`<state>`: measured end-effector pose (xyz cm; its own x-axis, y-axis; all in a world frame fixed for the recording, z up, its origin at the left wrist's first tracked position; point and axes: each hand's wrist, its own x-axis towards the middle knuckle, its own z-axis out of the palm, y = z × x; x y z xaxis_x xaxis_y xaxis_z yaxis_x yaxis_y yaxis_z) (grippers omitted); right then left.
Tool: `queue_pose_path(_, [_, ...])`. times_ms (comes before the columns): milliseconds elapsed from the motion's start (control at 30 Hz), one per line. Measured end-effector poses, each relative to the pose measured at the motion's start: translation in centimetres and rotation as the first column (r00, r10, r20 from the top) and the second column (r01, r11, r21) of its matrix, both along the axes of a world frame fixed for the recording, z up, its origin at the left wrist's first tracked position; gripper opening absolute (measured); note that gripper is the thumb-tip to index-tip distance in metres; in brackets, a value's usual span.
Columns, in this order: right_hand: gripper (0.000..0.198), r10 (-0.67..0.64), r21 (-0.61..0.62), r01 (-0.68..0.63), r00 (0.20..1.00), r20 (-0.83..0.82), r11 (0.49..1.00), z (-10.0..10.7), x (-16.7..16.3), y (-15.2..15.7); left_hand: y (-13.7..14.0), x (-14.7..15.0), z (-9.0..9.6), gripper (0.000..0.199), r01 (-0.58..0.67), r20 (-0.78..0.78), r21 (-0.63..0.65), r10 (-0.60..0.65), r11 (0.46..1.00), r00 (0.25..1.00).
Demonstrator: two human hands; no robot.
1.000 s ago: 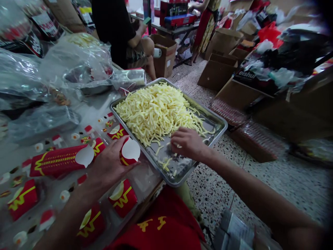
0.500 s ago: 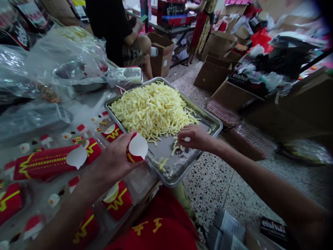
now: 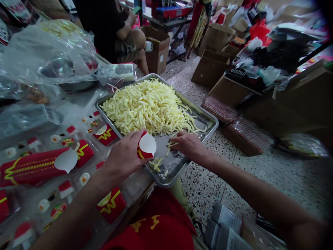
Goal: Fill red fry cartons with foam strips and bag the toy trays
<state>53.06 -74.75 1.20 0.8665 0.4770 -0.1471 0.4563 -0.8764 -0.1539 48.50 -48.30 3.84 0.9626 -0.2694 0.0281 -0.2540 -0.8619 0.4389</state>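
Within left grip (image 3: 124,150), red carton (image 3: 146,145)

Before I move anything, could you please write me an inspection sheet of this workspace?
Surface: table with red cartons lying on it.
Job's things: metal tray, pale sticks heaped toward its far side; red-and-white carton.
Clutter: plastic bags at the table's far left.
Hands: left hand holds the red-and-white carton; right hand has its fingers at sticks in the tray.
Cables: nothing seen clearly.
Surroundings: cardboard boxes, speckled floor; person in black beyond the table.
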Motion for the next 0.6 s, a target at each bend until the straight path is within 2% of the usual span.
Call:
queue_pose_path(67, [0.021,-0.013,-0.107,0.012,1.000,-0.004,0.994,-0.3,-0.3,1.1,-1.4,0.5,0.3,0.093,0.037,0.016,0.090,-0.038,0.995,0.999])
queue_pose_path(133, [0.023,-0.041,-0.157,0.038,0.999,-0.013,0.987,-0.6,-0.3,1.9,-3.0,0.9,0.3,0.089,0.066,0.010,0.180,-0.069,0.981,0.998])
queue_pose_path(300, [0.017,-0.144,-0.113,0.145,0.989,0.022,0.983,-1.6,-0.1,2.4,-6.0,1.2,-0.5,0.070,0.077,-0.095,0.293,-0.051,0.953,0.994])
queue_pose_path(367, [0.018,-0.163,-0.042,0.164,0.986,0.028,0.986,-2.0,-0.1,2.4,-6.7,1.2,-0.9,0.063,0.084,-0.117,0.303,-0.051,0.949,0.992])
queue_pose_path(467, [0.015,-0.166,0.151,0.165,0.986,-0.004,0.975,-2.2,-0.8,2.6,-7.0,1.2,-1.5,0.059,0.113,-0.137,0.296,-0.075,0.948,0.988])
queue_pose_path(600, [0.013,-0.033,0.335,0.055,0.997,-0.073,0.941,-1.5,-2.9,3.0,-6.6,1.4,-3.1,0.056,0.190,-0.127,0.178,-0.169,0.965,0.977])
